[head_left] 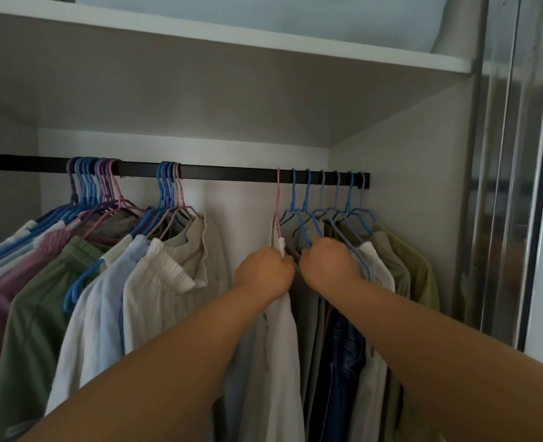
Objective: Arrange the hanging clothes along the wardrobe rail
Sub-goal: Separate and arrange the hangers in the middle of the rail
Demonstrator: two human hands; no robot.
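While the clothes hung bunched along the black rail [225, 170], my left hand [265, 271] gripped the pink hanger [278, 202] with curled fingers, and my right hand [327, 261] clutched a blue hanger [305, 215] beside it.

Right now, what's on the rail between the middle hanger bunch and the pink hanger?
Nothing: head view shows bare rail between the middle hanger bunch and the pink hanger.

Two bare forearms enter from the lower edge of the frame and narrow toward the centre; no sleeves, watch, bracelets or rings show on them; the left hand [265, 271] and right hand [327, 263], seen from the back with rounded knuckles, are ungloved.
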